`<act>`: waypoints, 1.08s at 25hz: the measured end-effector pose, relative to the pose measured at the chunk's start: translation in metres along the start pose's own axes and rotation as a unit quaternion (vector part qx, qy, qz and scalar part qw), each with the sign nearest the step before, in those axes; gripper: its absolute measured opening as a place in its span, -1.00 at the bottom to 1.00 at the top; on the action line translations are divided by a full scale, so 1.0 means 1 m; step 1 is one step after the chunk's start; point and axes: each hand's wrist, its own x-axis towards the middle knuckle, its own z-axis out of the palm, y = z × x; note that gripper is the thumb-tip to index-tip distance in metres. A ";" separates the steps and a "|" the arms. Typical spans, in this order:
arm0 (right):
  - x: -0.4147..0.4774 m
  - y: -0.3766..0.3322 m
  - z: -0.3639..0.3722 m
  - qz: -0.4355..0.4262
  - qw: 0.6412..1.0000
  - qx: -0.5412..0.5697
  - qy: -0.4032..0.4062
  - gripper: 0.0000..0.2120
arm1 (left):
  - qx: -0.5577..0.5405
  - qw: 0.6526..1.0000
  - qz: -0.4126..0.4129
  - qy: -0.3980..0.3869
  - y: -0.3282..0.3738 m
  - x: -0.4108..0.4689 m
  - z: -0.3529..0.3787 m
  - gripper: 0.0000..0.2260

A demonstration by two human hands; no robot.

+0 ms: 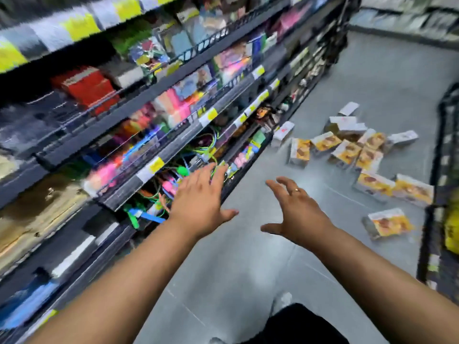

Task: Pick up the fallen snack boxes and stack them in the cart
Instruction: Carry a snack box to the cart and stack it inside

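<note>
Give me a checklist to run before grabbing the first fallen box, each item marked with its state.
1. Left hand free: ok, open and holding nothing.
2. Right hand free: ok, fingers spread, empty.
3. Snack boxes in sight: ok, scattered on the floor ahead, to the right.
4. Nearest box in contact: not ok, both hands are apart from it.
5. Cart found: cannot tell; a dark wire frame at the right edge may be it, cut off.

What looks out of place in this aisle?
The snack boxes lie scattered on the grey floor near the shelving, tipped at mixed angles, some bunched together, none stacked. Both the left hand and right hand reach forward, open, holding nothing.
</note>
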 end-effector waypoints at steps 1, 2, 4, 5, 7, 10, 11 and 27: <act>0.001 0.021 -0.007 0.030 0.999 0.007 0.014 -0.02 | -0.004 0.999 0.033 0.001 0.017 0.026 0.002 -0.07; 0.003 0.042 -0.014 0.056 0.998 0.014 0.027 -0.02 | -0.009 0.998 0.064 0.003 0.035 0.051 0.004 -0.07; 0.012 0.078 -0.029 0.095 0.994 0.024 0.046 -0.02 | -0.014 0.994 0.110 0.011 0.067 0.095 0.009 -0.08; 0.019 0.100 -0.036 0.110 0.992 0.028 0.056 -0.02 | -0.016 0.991 0.129 0.014 0.085 0.120 0.012 -0.08; 0.037 0.144 -0.052 0.135 0.988 0.036 0.073 -0.01 | -0.020 0.987 0.156 0.018 0.122 0.166 0.019 -0.08; 0.062 0.211 -0.081 0.171 0.981 0.052 0.080 0.00 | -0.029 0.984 0.175 0.007 0.175 0.234 0.032 -0.08; 0.068 0.230 -0.089 0.179 0.979 0.051 0.079 0.00 | -0.031 0.984 0.177 0.007 0.190 0.252 0.036 -0.08; 0.210 0.472 -0.151 0.363 0.922 0.109 0.077 -0.01 | -0.039 0.950 0.299 -0.081 0.345 0.557 0.119 -0.09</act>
